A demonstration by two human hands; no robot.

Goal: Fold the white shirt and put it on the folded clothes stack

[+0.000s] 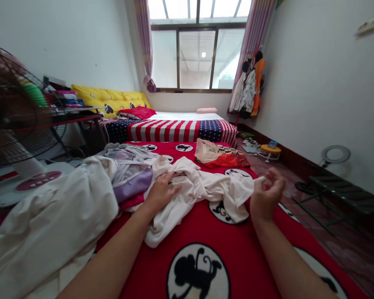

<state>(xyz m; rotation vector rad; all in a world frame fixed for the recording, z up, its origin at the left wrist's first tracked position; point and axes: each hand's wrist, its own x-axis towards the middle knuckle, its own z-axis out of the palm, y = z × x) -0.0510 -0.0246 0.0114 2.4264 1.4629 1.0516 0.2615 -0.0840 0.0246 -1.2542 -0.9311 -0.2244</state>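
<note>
The room has white walls, and a red blanket (149,270) with round monkey pictures is spread out in front of the person. In the middle of it lies a white cloth (190,182), twisted and full of wrinkles, with one end reaching out to the right.

The left hand (163,191) rests on the left part of the cloth, palm down, with the thumb held away from the fingers. The right hand (266,193) is curled closed and pinches the right end of the cloth, lifting that corner a little.

Just left of the left hand is a purple cloth (132,186), with grey clothes (126,153) behind it. A big pale heap (81,203) lies nearer, by the left arm. Past the white cloth is a small pile (224,161) in beige and red.

Farther away stands a bed (174,131) with a cover of stripes and stars. It has a red pillow (137,112) and a long yellow cushion (112,99). A fan (15,112) is at the far left. On the right are a little orange stool (270,148), a ring lamp (335,153) and a dark green bench (336,191). Clothes (249,89) hang in the corner beside the window (196,58).
</note>
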